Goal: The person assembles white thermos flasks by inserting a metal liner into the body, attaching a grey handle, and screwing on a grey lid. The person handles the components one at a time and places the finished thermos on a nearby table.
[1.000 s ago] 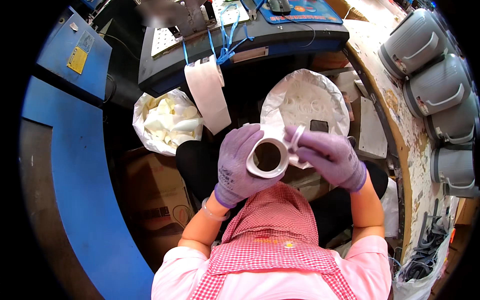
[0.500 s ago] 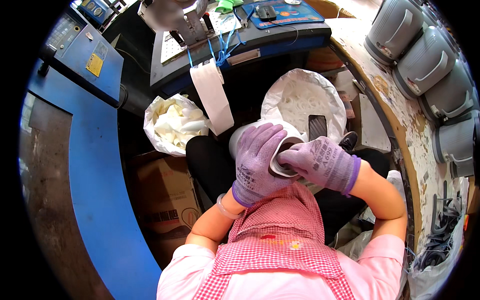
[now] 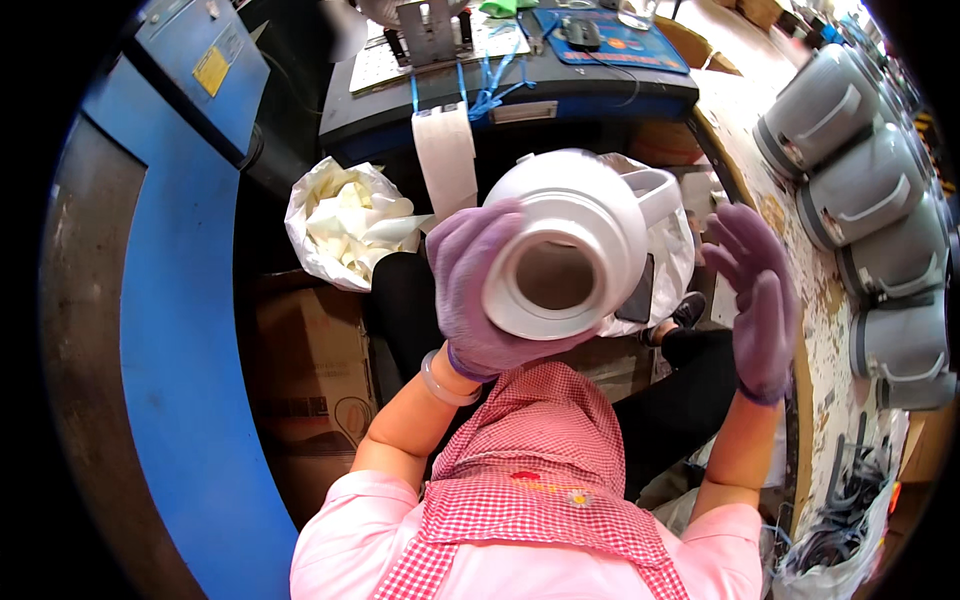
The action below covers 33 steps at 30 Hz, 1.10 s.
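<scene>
A white plastic jug body [image 3: 588,190] with a side handle [image 3: 655,195] is tilted so its round open mouth faces me. My left hand [image 3: 470,285], in a purple-grey knit glove, is wrapped around the neck from the left and below. Off to the right, my right hand [image 3: 757,300], gloved alike, is raised with its fingers spread and nothing in it; it is slightly blurred. Behind the jug, a white bag [image 3: 668,228] is partly hidden, and a dark phone-like slab [image 3: 637,290] lies at its near side.
Several grey jugs [image 3: 865,190] line the worn bench [image 3: 735,100] at right. A bag of pale scraps [image 3: 350,225] stands left, above a cardboard box [image 3: 310,370]. Ahead is a dark workbench [image 3: 350,120] with a hanging white strip [image 3: 445,155] and a mouse [image 3: 580,33]. Dark straps [image 3: 845,515] fill a bag at lower right.
My right hand has come out of the jug's mouth and moved right, opening. My left hand has lifted and turned the jug, so its handle and mouth now show. The view has shifted slightly.
</scene>
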Motion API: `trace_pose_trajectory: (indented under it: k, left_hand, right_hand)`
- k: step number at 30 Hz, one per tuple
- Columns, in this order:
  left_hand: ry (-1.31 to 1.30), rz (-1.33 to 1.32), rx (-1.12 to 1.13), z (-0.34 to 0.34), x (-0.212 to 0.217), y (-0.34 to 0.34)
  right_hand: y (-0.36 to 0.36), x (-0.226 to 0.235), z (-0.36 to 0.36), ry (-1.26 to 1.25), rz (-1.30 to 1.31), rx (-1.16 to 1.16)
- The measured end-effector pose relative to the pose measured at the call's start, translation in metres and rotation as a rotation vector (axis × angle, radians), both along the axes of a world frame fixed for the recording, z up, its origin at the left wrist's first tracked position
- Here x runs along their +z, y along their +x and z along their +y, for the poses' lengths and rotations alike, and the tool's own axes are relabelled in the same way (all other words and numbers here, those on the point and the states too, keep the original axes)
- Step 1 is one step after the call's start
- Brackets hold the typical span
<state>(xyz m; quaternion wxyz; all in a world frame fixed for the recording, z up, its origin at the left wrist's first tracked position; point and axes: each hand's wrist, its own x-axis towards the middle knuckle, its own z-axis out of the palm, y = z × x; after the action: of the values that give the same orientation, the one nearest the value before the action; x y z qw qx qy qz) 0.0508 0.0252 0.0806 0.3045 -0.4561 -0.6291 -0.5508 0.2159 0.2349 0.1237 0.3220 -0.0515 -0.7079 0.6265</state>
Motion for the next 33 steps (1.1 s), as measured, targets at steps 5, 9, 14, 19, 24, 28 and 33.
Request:
trace_pose_trajectory:
  k: [5,9,14,19,24,28,33]
  left_hand:
    - [-0.377,-0.252,0.155,-0.033,-0.085,-0.003]
    - [-0.721,-0.566,0.138,-0.060,-0.179,0.029]
    - [-0.752,-0.680,0.101,-0.065,-0.210,0.052]
    - [-0.684,-0.695,0.060,-0.073,-0.226,0.044]
    - [-0.703,-0.761,0.054,-0.076,-0.226,0.045]
    - [-0.712,-0.823,0.039,-0.073,-0.222,0.043]
    - [-0.688,-0.754,0.060,-0.077,-0.222,0.044]
  right_hand:
    - [-0.046,-0.080,0.018,-0.431,-0.223,0.368]
    - [-0.119,-0.058,-0.007,0.839,-0.121,-0.136]
    - [-0.247,-0.075,-0.048,0.959,0.140,0.091]
    - [-0.309,-0.072,-0.035,1.180,0.250,-0.006]
    - [-0.233,-0.073,-0.083,1.210,0.283,0.068]
    - [-0.224,-0.128,-0.072,1.374,-0.230,0.366]
    - [-0.289,-0.051,-0.071,0.888,0.086,0.281]
